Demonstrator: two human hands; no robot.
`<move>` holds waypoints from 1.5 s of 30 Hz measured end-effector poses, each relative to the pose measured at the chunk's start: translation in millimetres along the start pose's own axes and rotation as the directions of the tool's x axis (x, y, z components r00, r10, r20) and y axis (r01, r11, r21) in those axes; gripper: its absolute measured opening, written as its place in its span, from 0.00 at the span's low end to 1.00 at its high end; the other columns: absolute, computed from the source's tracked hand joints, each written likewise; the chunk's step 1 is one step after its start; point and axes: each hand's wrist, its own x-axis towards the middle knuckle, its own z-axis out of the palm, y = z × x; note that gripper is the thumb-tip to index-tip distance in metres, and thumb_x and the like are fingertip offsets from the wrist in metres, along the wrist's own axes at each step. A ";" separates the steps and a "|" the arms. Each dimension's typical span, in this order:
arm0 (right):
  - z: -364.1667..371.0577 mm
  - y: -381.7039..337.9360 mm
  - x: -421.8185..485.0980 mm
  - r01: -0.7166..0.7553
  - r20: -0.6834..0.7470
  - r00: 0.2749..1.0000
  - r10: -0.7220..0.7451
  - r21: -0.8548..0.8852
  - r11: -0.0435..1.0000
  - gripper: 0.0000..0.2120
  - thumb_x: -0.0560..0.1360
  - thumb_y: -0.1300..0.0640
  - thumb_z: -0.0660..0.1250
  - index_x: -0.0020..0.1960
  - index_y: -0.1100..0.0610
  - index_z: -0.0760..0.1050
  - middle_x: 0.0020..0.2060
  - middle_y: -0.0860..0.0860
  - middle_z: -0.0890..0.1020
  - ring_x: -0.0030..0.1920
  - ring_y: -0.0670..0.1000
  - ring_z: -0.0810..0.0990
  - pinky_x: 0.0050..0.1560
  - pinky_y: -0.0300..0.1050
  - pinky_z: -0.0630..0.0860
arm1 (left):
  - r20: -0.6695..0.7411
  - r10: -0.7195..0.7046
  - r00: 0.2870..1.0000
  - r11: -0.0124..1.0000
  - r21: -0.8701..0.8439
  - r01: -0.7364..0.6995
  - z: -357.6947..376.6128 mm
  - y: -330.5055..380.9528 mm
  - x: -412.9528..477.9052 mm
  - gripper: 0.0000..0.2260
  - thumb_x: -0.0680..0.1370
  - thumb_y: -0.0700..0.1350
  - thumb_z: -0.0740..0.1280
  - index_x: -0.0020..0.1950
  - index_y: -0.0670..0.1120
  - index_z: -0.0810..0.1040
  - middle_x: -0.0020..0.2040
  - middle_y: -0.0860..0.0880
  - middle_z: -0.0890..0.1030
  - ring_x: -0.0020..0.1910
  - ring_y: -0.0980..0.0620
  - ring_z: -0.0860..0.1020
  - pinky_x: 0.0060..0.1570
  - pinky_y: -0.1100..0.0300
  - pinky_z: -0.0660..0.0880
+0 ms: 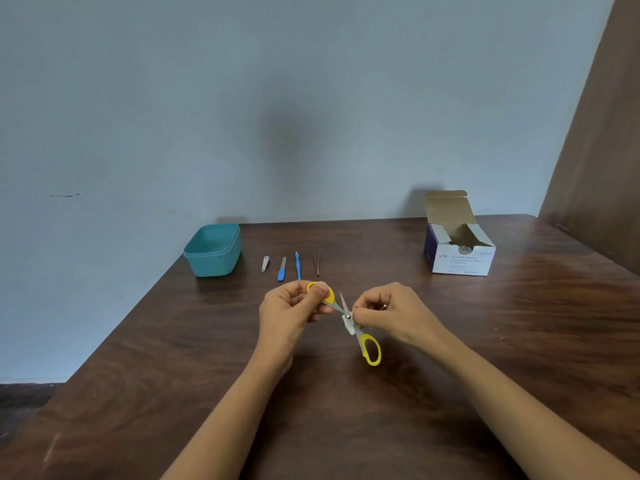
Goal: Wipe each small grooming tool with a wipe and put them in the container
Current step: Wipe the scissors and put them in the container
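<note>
Left hand [294, 306] grip holds scissors [349, 320] by handle, above table [138, 358] centre. Right hand [388, 313] grip pinches wipe [349, 323] at pivot. Container [213, 251] at 10 o'clock, four tools beside.

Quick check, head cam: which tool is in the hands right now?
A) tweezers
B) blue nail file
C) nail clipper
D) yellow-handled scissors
D: the left hand holds one yellow loop of the scissors, spread open, while the right hand presses a white wipe at the pivot; the clipper, file and tweezers lie on the table.
</note>
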 end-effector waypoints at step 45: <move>-13.2 4.5 -1.3 -0.003 -0.002 1.000 0.004 0.193 0.981 0.04 0.66 0.55 0.70 0.37 0.54 0.83 0.34 0.55 0.84 0.35 0.45 0.77 0.44 0.43 0.75 | -0.070 0.052 0.996 0.993 -0.102 -0.059 3.9 4.7 2.2 0.08 0.76 0.41 0.69 0.49 0.36 0.82 0.37 0.43 0.84 0.32 0.56 0.81 0.33 0.67 0.76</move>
